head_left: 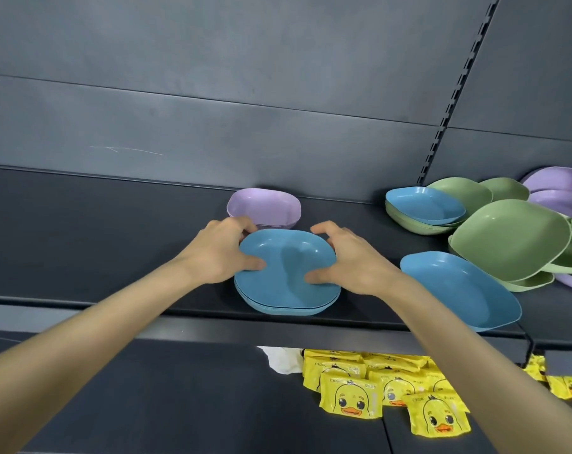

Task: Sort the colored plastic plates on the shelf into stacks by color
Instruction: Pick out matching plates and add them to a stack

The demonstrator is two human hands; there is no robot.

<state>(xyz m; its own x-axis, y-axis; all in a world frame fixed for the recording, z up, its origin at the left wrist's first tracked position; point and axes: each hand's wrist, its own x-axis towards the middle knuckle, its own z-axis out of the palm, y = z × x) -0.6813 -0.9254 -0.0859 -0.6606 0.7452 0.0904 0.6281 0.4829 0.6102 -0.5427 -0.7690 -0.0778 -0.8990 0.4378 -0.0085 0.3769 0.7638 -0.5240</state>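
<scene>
- Dark grey shelf [114, 240] with a matching back panel [212, 60] fills the view; its left stretch carries no plates.
- Left hand [222, 253] curls round the left rim of the blue stack [287, 280], fingers over the far edge and thumb pressing inside the top plate.
- That blue stack sits mid-shelf, near the front lip; a hard nudge while squaring it could push it off.
- Lilac plate [265, 206] stands just behind the stack, touching or nearly so; I cannot tell which. Shoving the stack back would knock it.
- Right hand [350, 260] grips the stack's right rim the same way, thumb inside.
- Blue plate [458, 290] lies alone to the right, its near corner at or over the lip, so a brushing forearm could tip it down.
- Pile [510, 237] of green, blue and lilac plates at far right is unsorted and leaning; pulling one from beneath could set the tilted green ones sliding.
- On the lower shelf [147, 404], crumpled white paper [278, 360] and yellow duck packets [350, 398] read "CKOK"; smaller print is illegible.
</scene>
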